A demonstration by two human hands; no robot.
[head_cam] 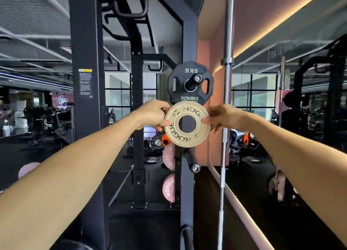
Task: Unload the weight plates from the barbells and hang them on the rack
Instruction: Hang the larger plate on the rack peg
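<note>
A small cream ROGUE weight plate is held upright in front of the black rack upright. My left hand grips its left edge and my right hand grips its right edge. Just above it a black 5KG plate hangs on a storage peg. Below the held plate an empty black peg sticks out from the same upright. Pink ROGUE plates hang lower down on the left side of the upright.
A steel barbell stands vertically just right of the rack. A thick black rack post rises at left. An orange-collared plate sits behind the held plate. A mirror wall fills the right side.
</note>
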